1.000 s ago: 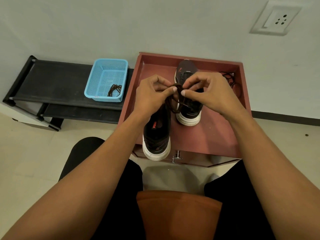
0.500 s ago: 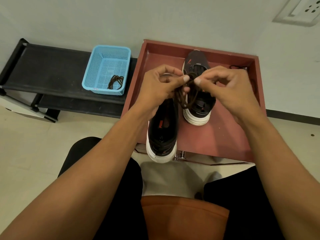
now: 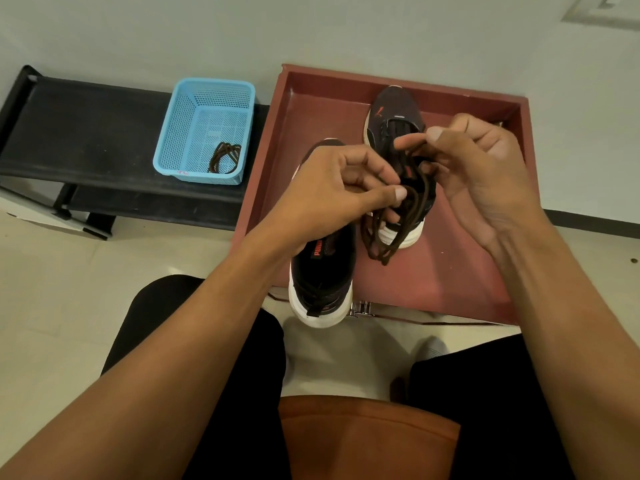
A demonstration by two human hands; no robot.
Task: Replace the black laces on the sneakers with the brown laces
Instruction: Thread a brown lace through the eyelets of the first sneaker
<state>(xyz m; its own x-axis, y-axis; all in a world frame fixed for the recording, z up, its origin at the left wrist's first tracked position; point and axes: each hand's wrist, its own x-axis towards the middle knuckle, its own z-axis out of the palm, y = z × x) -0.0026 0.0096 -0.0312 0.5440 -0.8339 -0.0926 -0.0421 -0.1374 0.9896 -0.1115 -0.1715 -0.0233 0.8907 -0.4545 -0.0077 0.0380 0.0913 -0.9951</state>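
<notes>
The brown lace (image 3: 391,233) hangs in loose loops at the centre of the frame. Your left hand (image 3: 332,192) pinches its top between the thumb and curled fingers. Your right hand (image 3: 485,174), just to the right, seems to pinch one strand between thumb and forefinger, though the dark shoe behind makes that hard to read. The loops dangle in front of the far sneaker (image 3: 394,112). The near sneaker (image 3: 322,271) lies below your left hand, its heel past the front edge of the tray (image 3: 450,271). At upper left, a second lace (image 3: 223,161) lies in the basket (image 3: 204,133) on the shelf (image 3: 86,126).

Plain whitish wall (image 3: 346,26) across the top; low black two-tier shelf (image 3: 86,126) at left on pale tiled floor (image 3: 69,289).
</notes>
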